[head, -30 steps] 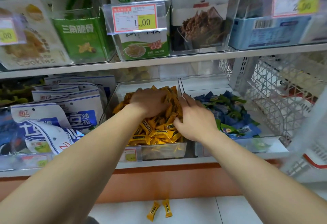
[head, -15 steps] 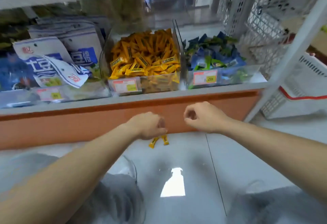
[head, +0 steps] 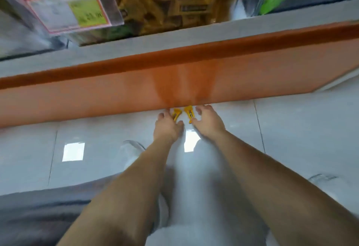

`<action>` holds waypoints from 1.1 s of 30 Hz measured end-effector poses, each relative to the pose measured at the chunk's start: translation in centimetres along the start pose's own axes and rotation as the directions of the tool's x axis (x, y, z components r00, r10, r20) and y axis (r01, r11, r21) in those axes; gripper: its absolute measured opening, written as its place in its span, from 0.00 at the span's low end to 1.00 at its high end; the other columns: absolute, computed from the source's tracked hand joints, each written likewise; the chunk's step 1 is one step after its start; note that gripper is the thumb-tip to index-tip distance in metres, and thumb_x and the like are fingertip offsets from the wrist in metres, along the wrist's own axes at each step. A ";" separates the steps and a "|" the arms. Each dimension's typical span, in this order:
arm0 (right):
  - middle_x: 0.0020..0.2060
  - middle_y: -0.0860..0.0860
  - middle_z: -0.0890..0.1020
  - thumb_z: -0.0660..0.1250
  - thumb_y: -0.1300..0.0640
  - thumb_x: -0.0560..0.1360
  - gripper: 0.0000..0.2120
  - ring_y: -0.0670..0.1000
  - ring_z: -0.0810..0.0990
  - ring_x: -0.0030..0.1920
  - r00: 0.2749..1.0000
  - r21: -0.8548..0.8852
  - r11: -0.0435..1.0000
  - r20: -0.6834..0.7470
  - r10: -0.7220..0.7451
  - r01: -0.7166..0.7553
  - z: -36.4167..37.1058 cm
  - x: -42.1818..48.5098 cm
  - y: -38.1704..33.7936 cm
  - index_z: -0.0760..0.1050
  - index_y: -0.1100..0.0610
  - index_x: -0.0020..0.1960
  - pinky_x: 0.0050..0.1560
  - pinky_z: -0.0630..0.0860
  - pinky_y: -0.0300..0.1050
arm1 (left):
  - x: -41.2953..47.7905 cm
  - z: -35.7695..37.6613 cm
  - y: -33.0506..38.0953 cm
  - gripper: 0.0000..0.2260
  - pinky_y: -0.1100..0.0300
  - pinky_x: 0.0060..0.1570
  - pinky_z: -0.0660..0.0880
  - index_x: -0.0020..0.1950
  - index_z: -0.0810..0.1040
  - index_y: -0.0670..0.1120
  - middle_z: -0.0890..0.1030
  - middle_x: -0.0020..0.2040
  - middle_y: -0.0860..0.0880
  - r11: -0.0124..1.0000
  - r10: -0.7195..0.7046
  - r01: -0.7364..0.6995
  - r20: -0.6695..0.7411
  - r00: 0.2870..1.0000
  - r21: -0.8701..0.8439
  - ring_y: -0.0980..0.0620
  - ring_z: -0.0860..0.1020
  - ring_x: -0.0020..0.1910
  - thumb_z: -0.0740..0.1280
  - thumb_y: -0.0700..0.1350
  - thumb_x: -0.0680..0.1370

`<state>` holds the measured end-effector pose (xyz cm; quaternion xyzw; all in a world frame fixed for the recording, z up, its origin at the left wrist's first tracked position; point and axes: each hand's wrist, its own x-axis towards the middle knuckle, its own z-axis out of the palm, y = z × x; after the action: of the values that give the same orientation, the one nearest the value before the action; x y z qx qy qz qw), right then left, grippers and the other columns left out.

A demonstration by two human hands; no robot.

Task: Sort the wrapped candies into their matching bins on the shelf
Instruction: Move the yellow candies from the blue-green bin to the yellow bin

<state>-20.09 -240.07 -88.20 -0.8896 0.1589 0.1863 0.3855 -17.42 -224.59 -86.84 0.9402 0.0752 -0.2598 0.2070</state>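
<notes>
Wrapped candies, head view: two yellow pieces are lying side by side on the floor [head: 97,129], at its far edge, right at the foot of the orange base panel [head: 116,98] of the shelf.
Left candy [head: 176,113]: it is lying just ahead of the left hand [head: 168,127], in the gap between thumb and forefinger. Its long axis is pointing away from the person, with the far end leaning a little to the right.
Right candy [head: 188,113]: it is lying just beside the thumb of the right hand [head: 208,122]. Its far end is leaning a little to the left, so the two pieces are standing closest at the panel.
Left hand: the fingers are spreading around its candy and not pinching it. Whether the thumb is touching the wrapper, I cannot tell.
Right hand: it is open as well, with relaxed fingers, and it is holding nothing.
Nearer hand: each piece is having its own hand directly behind it, so I am judging one pinch per hand, taken across the narrow width.
Matching bin: the yellow bin [head: 171,2] is standing on the shelf above the panel, next to a blurred price label [head: 64,6].
</notes>
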 end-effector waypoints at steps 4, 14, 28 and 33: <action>0.58 0.58 0.77 0.70 0.52 0.75 0.19 0.60 0.78 0.57 0.995 -0.067 0.995 -0.072 0.065 -0.070 2.4 1.2 -1.2 0.74 0.58 0.64 0.53 0.77 0.50 | 1.4 0.4 -0.4 0.17 0.50 0.57 0.74 0.65 0.74 0.48 0.72 0.61 0.43 1.000 0.007 -0.006 -0.008 1.000 0.025 0.39 0.74 0.59 0.66 0.51 0.77; 0.36 0.51 0.84 0.75 0.63 0.71 0.10 0.49 0.81 0.34 0.984 0.600 0.781 0.135 0.112 -0.171 -2.4 -6.7 -3.4 0.79 0.59 0.51 0.38 0.77 0.42 | -6.5 -4.8 3.3 0.06 0.58 0.39 0.80 0.52 0.79 0.44 0.80 0.42 0.46 0.726 0.040 0.190 0.317 0.948 -0.661 0.49 0.79 0.42 0.64 0.45 0.81; 0.37 0.42 0.83 0.74 0.51 0.72 0.04 0.39 0.80 0.39 0.816 -0.097 0.818 -0.069 -0.574 0.567 -28.2 -22.0 -18.8 0.81 0.48 0.46 0.41 0.76 0.36 | -24.5 -30.9 11.7 0.11 0.63 0.31 0.75 0.54 0.79 0.51 0.79 0.31 0.57 0.758 0.646 -0.642 -0.009 0.764 -0.115 0.57 0.78 0.29 0.73 0.53 0.75; 0.43 0.39 0.78 0.69 0.45 0.74 0.09 0.39 0.77 0.42 0.718 -0.405 0.730 -0.215 -0.662 0.551 -35.1 -20.9 -22.3 0.80 0.44 0.53 0.43 0.76 0.42 | -22.4 -37.0 17.1 0.22 0.67 0.46 0.71 0.65 0.79 0.49 0.80 0.48 0.60 0.638 0.766 -0.708 -0.338 0.546 0.303 0.59 0.77 0.49 0.72 0.57 0.75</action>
<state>-21.67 -248.78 -42.51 -0.9588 -0.1121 -0.0884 0.2456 -15.38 -224.93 -40.36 0.9277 -0.2998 0.0650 0.2125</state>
